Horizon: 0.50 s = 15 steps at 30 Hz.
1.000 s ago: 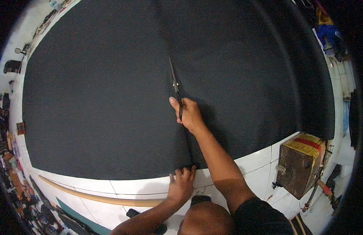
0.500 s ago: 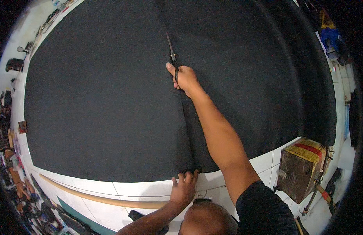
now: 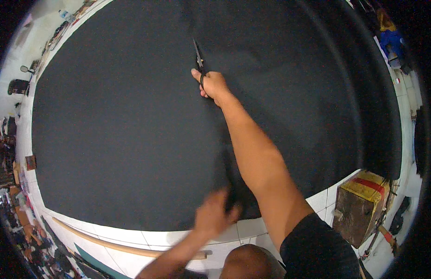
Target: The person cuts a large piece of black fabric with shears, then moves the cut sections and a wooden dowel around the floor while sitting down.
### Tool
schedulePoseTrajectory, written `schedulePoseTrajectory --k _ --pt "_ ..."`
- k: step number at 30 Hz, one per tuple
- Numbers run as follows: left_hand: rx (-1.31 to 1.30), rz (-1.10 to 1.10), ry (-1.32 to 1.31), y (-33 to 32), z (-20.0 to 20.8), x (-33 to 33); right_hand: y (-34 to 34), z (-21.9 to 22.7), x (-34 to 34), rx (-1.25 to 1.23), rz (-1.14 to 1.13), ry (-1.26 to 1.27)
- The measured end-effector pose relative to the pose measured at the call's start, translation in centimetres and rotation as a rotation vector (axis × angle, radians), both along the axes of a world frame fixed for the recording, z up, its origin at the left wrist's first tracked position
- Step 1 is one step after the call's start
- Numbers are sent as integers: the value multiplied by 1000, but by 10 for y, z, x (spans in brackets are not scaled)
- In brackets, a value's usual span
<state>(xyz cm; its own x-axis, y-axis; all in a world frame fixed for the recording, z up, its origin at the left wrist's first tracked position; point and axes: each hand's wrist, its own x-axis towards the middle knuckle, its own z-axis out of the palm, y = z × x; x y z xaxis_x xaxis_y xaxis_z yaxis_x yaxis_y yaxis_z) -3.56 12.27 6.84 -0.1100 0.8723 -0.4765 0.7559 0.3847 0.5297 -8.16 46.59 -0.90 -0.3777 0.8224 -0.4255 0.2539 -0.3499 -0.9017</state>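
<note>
You have wide, flat passage over the black cloth (image 3: 113, 125) across the left half of the frame. At upper centre, the scissors (image 3: 199, 60) in your right hand (image 3: 211, 85) block the way, and your right forearm (image 3: 252, 149) bars a slanting strip down toward lower right. Right of it, more open cloth lies above the box (image 3: 359, 207). Your left hand (image 3: 215, 211), blurred, obstructs the cloth's edge at lower centre; a pole (image 3: 127, 249) lies lower left.
</note>
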Motion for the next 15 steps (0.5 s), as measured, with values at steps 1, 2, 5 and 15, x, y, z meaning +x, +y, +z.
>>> schedulePoseTrajectory --k 1,2,5,15 --pt "180 76 53 52 5 -26 0 -2 1 1 -3 -6" --pt "292 177 60 103 -4 -48 6 -7 7 21 30 -60" --pt "613 193 480 186 -48 -105 3 4 -11 33 57 -47" --pt "453 137 412 221 -71 -116 5 8 -13 -4 -84 -109"
